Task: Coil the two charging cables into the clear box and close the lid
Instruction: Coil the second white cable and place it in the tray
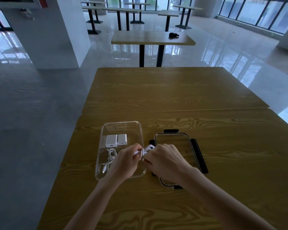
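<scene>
Both my hands are closed on the second cable (pixel 145 151). My left hand (pixel 125 161) has a pinching grip on one end of the white bundle, and my right hand (pixel 164 161) has a closed grip on the other side, with a few loops sticking out above the knuckles. I judge that I am holding it from both ends so the turns stay tight while the coil is finished; a loose cable would spring open. The bundle hangs above the right rim of the clear box (pixel 141 130), not yet inside it.

The box sits toward the left edge of the table (pixel 173 90), near me, open on top. In it, the first cable (pixel 110 157) already lies coiled against the left wall, its plug pointing to the near corner. Two white chargers (pixel 116 140) stand side by side in the far half, touching. That leaves the right half of the box bare, which I take to be the room kept for the coil I hold.

The lid (pixel 176 146), clear with black latches, lies flat just beside the box on its right, partly under my right wrist, close by for the last step.
</scene>
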